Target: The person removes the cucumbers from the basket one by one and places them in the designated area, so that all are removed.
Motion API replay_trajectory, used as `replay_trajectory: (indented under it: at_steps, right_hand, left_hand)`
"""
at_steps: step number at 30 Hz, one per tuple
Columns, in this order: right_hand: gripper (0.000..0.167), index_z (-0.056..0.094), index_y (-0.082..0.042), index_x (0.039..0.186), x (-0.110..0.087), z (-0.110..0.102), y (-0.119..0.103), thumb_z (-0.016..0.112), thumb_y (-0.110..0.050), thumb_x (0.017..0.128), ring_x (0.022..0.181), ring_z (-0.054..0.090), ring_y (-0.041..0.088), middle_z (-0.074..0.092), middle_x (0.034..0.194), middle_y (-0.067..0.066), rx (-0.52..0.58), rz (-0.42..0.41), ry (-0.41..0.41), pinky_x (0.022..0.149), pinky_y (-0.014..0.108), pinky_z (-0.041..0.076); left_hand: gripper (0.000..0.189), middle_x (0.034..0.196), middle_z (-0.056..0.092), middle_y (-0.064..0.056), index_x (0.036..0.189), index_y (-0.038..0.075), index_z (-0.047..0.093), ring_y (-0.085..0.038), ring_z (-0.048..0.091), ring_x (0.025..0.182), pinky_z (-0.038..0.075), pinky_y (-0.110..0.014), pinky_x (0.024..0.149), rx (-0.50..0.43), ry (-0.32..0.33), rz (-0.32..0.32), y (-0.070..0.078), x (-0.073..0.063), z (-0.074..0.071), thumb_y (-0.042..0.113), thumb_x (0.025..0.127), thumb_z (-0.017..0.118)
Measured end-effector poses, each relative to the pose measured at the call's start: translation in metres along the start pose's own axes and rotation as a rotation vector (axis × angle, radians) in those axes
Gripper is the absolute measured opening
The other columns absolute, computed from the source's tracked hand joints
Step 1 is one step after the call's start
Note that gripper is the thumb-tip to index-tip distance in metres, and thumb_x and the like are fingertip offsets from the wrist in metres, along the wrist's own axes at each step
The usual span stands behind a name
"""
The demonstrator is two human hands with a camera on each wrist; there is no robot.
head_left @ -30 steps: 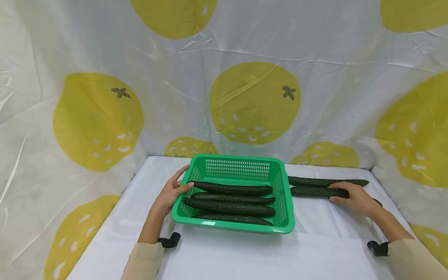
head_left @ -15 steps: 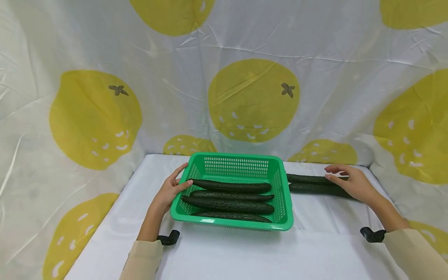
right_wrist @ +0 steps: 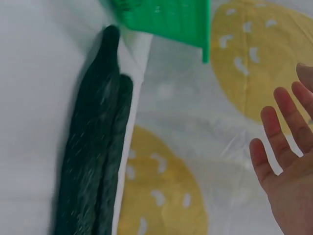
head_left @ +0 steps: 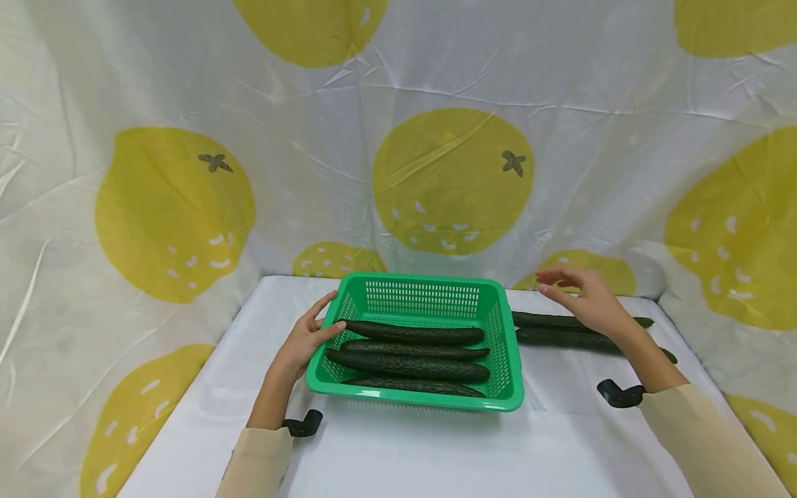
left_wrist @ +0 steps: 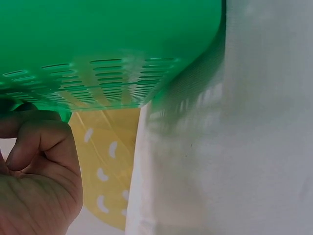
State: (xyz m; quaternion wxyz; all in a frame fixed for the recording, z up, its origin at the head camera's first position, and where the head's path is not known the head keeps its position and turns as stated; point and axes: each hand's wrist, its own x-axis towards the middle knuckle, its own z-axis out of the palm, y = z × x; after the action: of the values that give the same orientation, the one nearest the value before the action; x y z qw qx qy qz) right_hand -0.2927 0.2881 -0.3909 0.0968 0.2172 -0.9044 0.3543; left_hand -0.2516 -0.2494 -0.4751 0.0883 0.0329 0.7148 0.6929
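Observation:
A green plastic basket (head_left: 423, 279) with slotted walls stands at mid-table, several dark green cucumbers (head_left: 407, 364) lying side by side in it. My left hand (head_left: 301, 344) grips its left rim, the thumb over the edge and the fingers outside; the left wrist view shows those fingers bent beneath the basket wall. To the right of the basket two more cucumbers (head_left: 554, 337) lie parallel on the table. Above them my right hand (head_left: 585, 297) is raised, holding nothing. Its fingers look spread and fairly straight in the right wrist view, apart from the cucumbers (right_wrist: 90, 147).
White cloth covers the table (head_left: 436, 456). A white curtain (head_left: 324, 166) printed with yellow lemons hangs close behind the table and along both sides. Each wrist wears a small black device (head_left: 303, 423).
My right hand has let go of the front cucumber on the table, lifted and moved left toward the basket. The left hand and the basket stay put.

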Motion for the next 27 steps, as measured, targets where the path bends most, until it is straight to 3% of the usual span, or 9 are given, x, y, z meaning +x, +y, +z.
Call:
replay_trajectory:
  at_steps: [5, 13, 22, 27]
  right_hand:
    - [0.032, 0.068, -0.016, 0.132, 0.014, 0.008, -0.016, 0.065, -0.028, 0.103, 0.11, 0.062, 0.012, 0.071, 0.128, 0.006, 0.045, -0.036, -0.013, 0.084, 0.021, 0.053]
    - [0.033, 0.066, -0.014, 0.133, 0.033, 0.026, -0.04, 0.065, -0.028, 0.103, 0.112, 0.065, 0.025, 0.07, 0.128, 0.008, 0.151, -0.056, -0.044, 0.087, 0.026, 0.055]
    - [0.03, 0.066, -0.014, 0.132, 0.048, 0.053, -0.063, 0.064, -0.023, 0.103, 0.113, 0.064, 0.02, 0.07, 0.127, 0.009, 0.242, -0.126, -0.106, 0.097, 0.029, 0.053]
    - [0.03, 0.066, -0.013, 0.132, 0.055, 0.069, -0.075, 0.065, -0.02, 0.103, 0.113, 0.065, 0.021, 0.07, 0.125, 0.013, 0.266, -0.168, -0.131, 0.097, 0.04, 0.055]
  left_hand:
    - [0.079, 0.11, 0.077, 0.001, 0.164, 0.036, 0.024, -0.022, 0.077, 0.088, 0.064, -0.041, 0.078, -0.001, -0.006, 0.0, 0.0, 0.001, 0.0, 0.026, 0.1, 0.069]
    - [0.078, 0.112, 0.075, -0.004, 0.164, 0.036, 0.025, -0.022, 0.076, 0.091, 0.064, -0.041, 0.079, 0.01, -0.004, -0.002, 0.0, 0.001, -0.001, 0.025, 0.101, 0.069]
    - [0.079, 0.115, 0.074, -0.004, 0.164, 0.035, 0.024, -0.022, 0.076, 0.093, 0.064, -0.041, 0.08, 0.025, 0.002, -0.006, 0.0, 0.0, 0.0, 0.027, 0.1, 0.069]
    - [0.079, 0.112, 0.075, -0.003, 0.164, 0.035, 0.024, -0.022, 0.076, 0.091, 0.064, -0.041, 0.079, 0.005, -0.005, -0.002, -0.001, 0.001, -0.001, 0.025, 0.1, 0.069]
